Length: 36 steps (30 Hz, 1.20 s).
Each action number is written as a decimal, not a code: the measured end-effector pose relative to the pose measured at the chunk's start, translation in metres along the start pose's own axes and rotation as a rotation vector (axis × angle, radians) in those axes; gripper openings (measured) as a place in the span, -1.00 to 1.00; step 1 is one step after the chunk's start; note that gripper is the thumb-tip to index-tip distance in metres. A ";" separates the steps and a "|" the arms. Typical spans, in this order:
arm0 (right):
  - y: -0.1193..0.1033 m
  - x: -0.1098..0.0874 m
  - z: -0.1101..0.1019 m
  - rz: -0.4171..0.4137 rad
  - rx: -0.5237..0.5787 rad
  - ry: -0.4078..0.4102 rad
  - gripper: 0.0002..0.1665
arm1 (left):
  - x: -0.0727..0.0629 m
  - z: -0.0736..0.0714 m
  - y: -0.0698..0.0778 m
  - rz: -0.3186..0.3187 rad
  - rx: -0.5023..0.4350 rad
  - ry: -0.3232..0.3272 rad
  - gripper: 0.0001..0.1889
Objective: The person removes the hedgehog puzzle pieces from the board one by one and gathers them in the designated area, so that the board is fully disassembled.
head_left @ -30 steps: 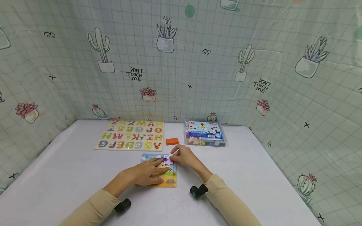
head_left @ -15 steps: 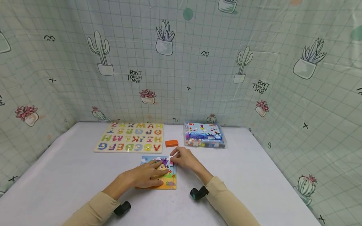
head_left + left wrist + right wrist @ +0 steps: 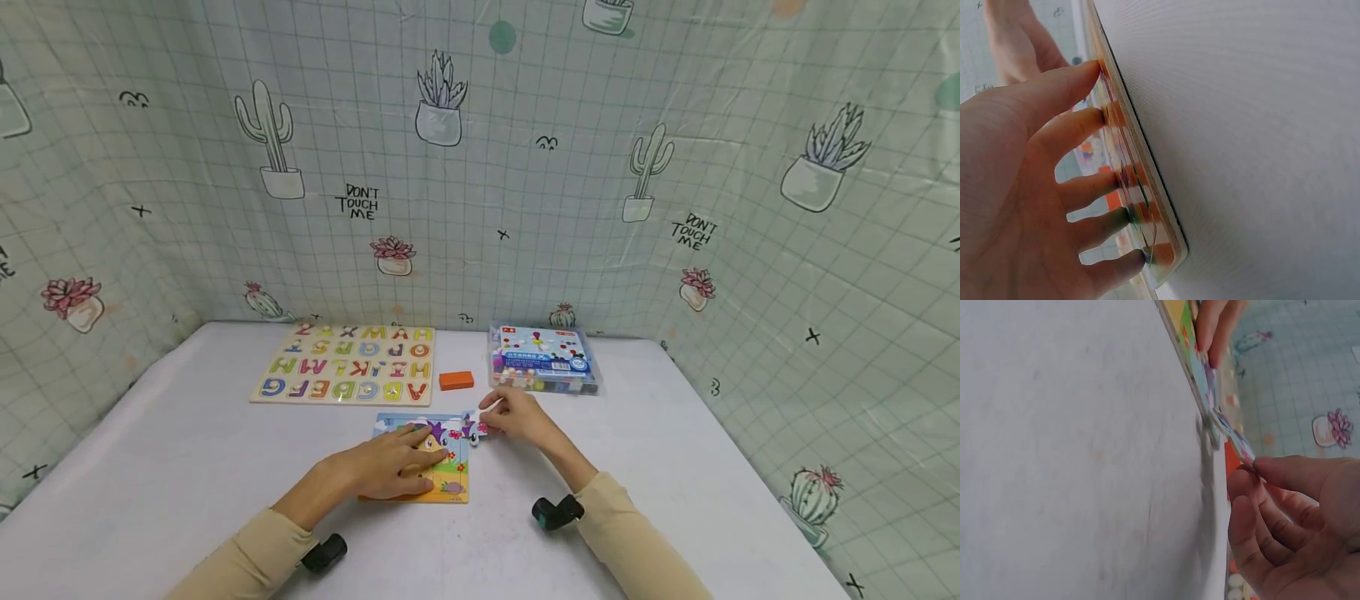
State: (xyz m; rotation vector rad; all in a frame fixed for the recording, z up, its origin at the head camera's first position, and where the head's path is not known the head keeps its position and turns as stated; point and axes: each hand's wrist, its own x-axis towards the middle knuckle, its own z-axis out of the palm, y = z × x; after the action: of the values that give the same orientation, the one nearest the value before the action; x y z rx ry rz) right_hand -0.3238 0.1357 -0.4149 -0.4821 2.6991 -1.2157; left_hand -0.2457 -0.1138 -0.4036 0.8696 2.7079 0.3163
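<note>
A small picture puzzle board (image 3: pixel 454 490) with a cartoon purple-haired figure lies flat on the white table. My left hand (image 3: pixel 386 462) rests on it with fingers spread. The left wrist view shows the fingertips (image 3: pixel 1124 215) pressing on its face. At the board's upper right corner, my right hand (image 3: pixel 519 418) pinches a puzzle piece (image 3: pixel 471 427) between thumb and fingers. In the right wrist view that puzzle piece (image 3: pixel 1235 435) is tilted, its far end close by the board's corner; whether they touch I cannot tell. My left hand covers the left part of the picture.
Behind the puzzle lies a wooden alphabet board (image 3: pixel 345 364) with colourful letters. To its right are an orange block (image 3: pixel 456 381) and a clear plastic box (image 3: pixel 543 358) of small coloured parts with a blue label. A cactus-print curtain (image 3: pixel 480 167) stands behind the table.
My right hand has moved right, carrying the pinched puzzle piece from over the picture to just past the board's upper right edge. The left hand stays in place.
</note>
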 end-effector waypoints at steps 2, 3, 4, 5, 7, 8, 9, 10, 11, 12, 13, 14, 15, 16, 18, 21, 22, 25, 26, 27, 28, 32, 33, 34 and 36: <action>0.008 -0.004 -0.009 0.025 -0.006 0.018 -0.83 | 0.001 0.000 0.000 0.001 0.003 0.001 -0.45; 0.012 -0.006 -0.013 0.037 -0.008 0.025 -0.83 | 0.001 0.000 0.000 0.004 0.003 0.004 -0.45; 0.017 -0.009 -0.018 0.043 -0.009 0.030 -0.83 | 0.001 0.001 -0.001 0.004 0.001 0.006 -0.45; 0.022 -0.012 -0.022 0.046 -0.009 0.036 -0.83 | 0.001 0.001 -0.001 0.007 -0.002 0.009 -0.45; 0.033 -0.018 -0.032 0.055 -0.007 0.046 -0.83 | 0.001 0.002 -0.002 0.015 -0.003 0.012 -0.45; 0.039 -0.022 -0.036 0.055 -0.004 0.047 -0.82 | 0.001 0.003 -0.002 0.021 -0.004 0.012 -0.45; 0.044 -0.025 -0.041 0.060 -0.003 0.049 -0.81 | 0.001 0.003 -0.002 0.022 -0.006 0.012 -0.45; 0.050 -0.028 -0.046 0.063 -0.006 0.051 -0.81 | 0.000 0.003 -0.002 0.023 -0.008 0.010 -0.45; 0.055 -0.031 -0.050 0.075 -0.006 0.057 -0.81 | 0.000 0.002 -0.002 0.024 -0.010 0.009 -0.44; 0.060 -0.034 -0.055 0.086 -0.011 0.062 -0.81 | 0.000 0.002 -0.002 0.025 -0.011 0.009 -0.44; 0.064 -0.037 -0.060 0.096 -0.019 0.068 -0.80 | -0.001 0.001 -0.002 0.026 -0.012 0.008 -0.44; 0.067 -0.039 -0.064 0.101 -0.028 0.071 -0.80 | -0.001 0.001 -0.002 0.025 -0.013 0.007 -0.44; 0.071 -0.041 -0.068 0.110 -0.036 0.077 -0.79 | -0.001 0.000 -0.001 0.024 -0.014 0.007 -0.44; 0.074 -0.043 -0.072 0.117 -0.047 0.080 -0.79 | -0.001 0.000 -0.001 0.024 -0.013 0.007 -0.43; 0.078 -0.046 -0.078 0.128 -0.061 0.087 -0.78 | -0.001 -0.001 -0.001 0.026 -0.010 0.007 -0.43; 0.082 -0.049 -0.085 0.144 -0.068 0.088 -0.77 | 0.000 -0.001 -0.002 0.023 -0.004 0.005 -0.43; 0.083 -0.049 -0.086 0.152 -0.067 0.090 -0.77 | 0.000 -0.001 -0.002 0.023 -0.005 0.004 -0.44; 0.086 -0.049 -0.087 0.160 -0.066 0.088 -0.76 | 0.001 0.000 -0.003 0.022 -0.007 0.004 -0.44; 0.086 -0.049 -0.087 0.161 -0.066 0.090 -0.76 | 0.000 0.000 -0.003 0.024 -0.008 0.005 -0.44; 0.087 -0.049 -0.087 0.161 -0.064 0.091 -0.76 | 0.001 0.000 -0.004 0.023 -0.011 0.006 -0.44; 0.088 -0.049 -0.087 0.159 -0.065 0.091 -0.77 | 0.000 0.000 -0.004 0.025 -0.011 0.008 -0.44; 0.089 -0.049 -0.086 0.156 -0.074 0.096 -0.78 | 0.000 0.000 -0.003 0.024 -0.014 0.007 -0.44; 0.090 -0.048 -0.085 0.155 -0.079 0.096 -0.78 | 0.000 0.000 -0.002 0.022 -0.015 0.005 -0.44; 0.090 -0.048 -0.085 0.157 -0.082 0.096 -0.78 | 0.000 0.000 -0.002 0.021 -0.015 0.004 -0.44; 0.089 -0.048 -0.084 0.164 -0.083 0.096 -0.79 | 0.000 0.000 -0.002 0.018 -0.013 0.000 -0.44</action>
State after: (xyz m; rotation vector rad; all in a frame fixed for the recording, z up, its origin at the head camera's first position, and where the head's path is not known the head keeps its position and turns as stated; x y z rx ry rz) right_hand -0.3209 0.2669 -0.4259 -0.2112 2.8130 -1.1144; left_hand -0.2465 -0.1152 -0.4040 0.8910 2.6963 0.3369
